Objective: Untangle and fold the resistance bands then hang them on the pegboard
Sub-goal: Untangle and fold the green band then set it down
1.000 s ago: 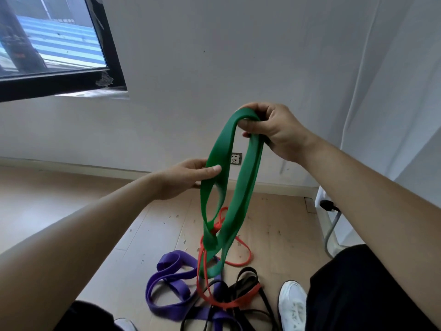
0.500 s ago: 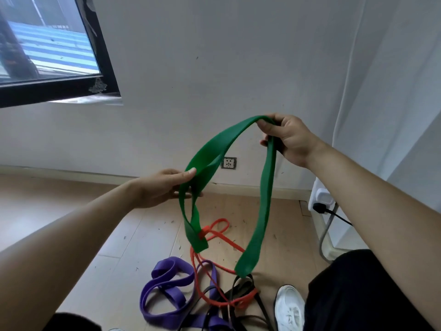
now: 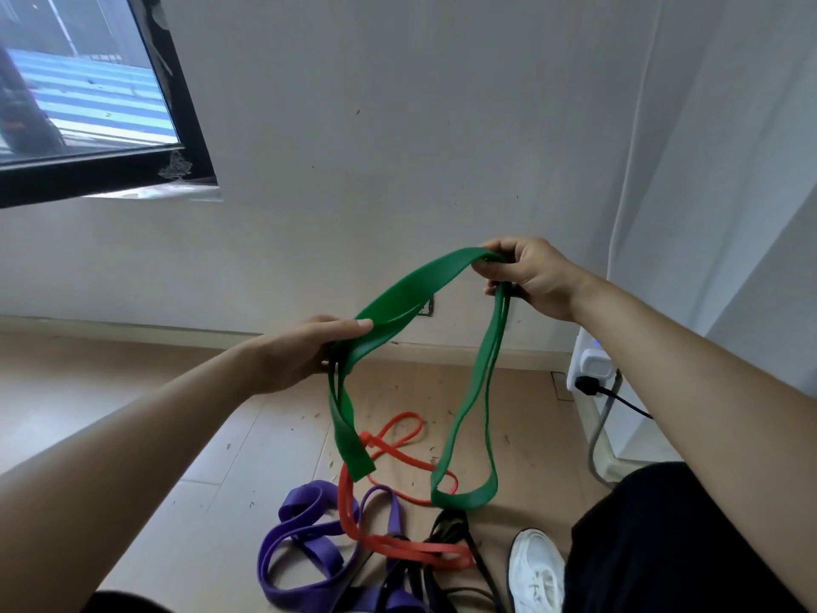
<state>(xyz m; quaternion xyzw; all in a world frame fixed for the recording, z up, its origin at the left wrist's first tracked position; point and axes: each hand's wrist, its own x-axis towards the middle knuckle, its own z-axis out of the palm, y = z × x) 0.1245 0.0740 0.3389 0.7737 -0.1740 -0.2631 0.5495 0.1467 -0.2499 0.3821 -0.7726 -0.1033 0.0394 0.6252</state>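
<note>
Both hands gripped the green band [image 3: 415, 294] mid-frame, left hand [image 3: 305, 351] lower, right hand [image 3: 530, 276] higher, two loops dangling. Looked floppy, stretchy and grippy; I'd pinch at the folds.

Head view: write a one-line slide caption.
Both hands, left hand and right hand, hold a green band above red, purple and black bands.

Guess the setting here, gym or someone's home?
Probably a plain room in a home or flat, not a gym: bare white wall, wood-look floor with a wall socket above the skirting, and a window at upper left. Loose bands lie on the floor; no pegboard is in view.
</note>
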